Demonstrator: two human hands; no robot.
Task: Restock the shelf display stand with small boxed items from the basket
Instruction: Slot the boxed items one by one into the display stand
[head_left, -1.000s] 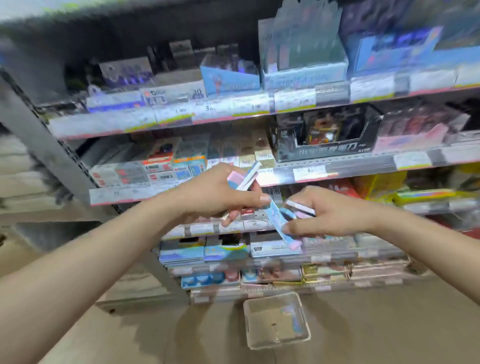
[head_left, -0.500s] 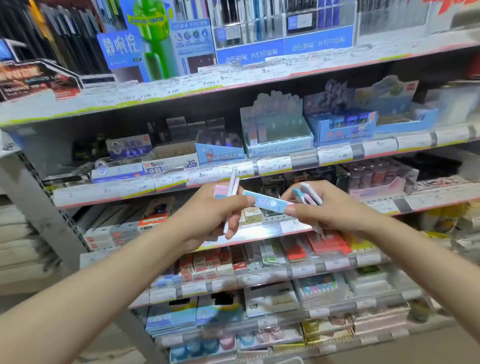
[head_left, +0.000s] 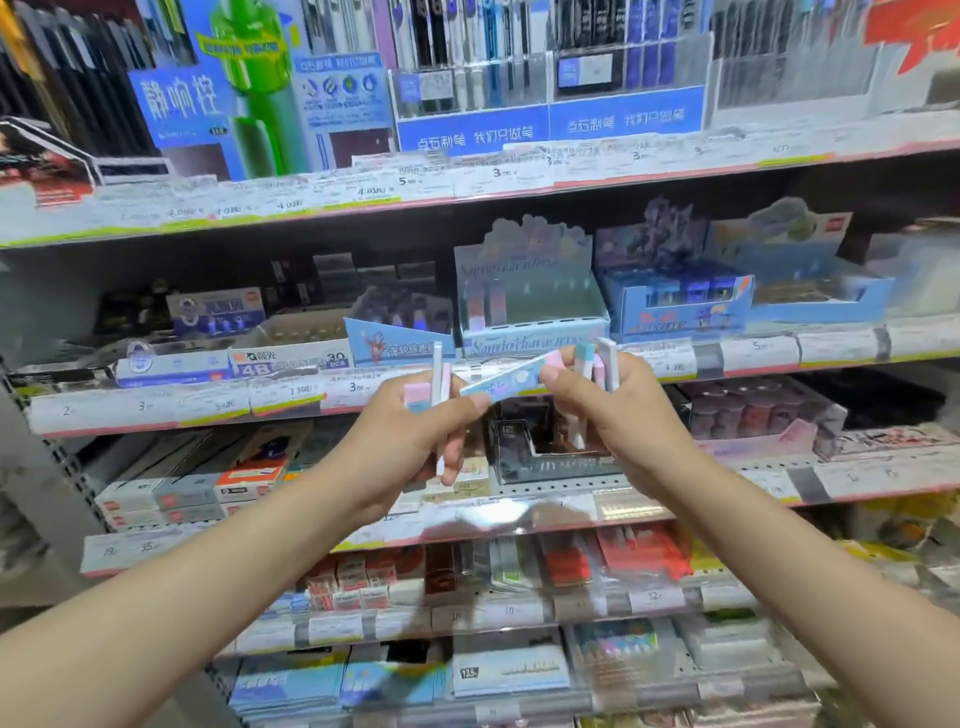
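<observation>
i see my left hand (head_left: 415, 441) gripping a few upright small boxes (head_left: 440, 379) and my right hand (head_left: 618, 415) clutching more, both pinching one blue box (head_left: 511, 378) between them before the display stand (head_left: 530, 306).

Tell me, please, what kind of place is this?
Most likely the stationery aisle of a shop. Tiered shelves carry price labels along their edges, pen displays fill the top shelf, and a pastel display stand holds small boxed items.
</observation>
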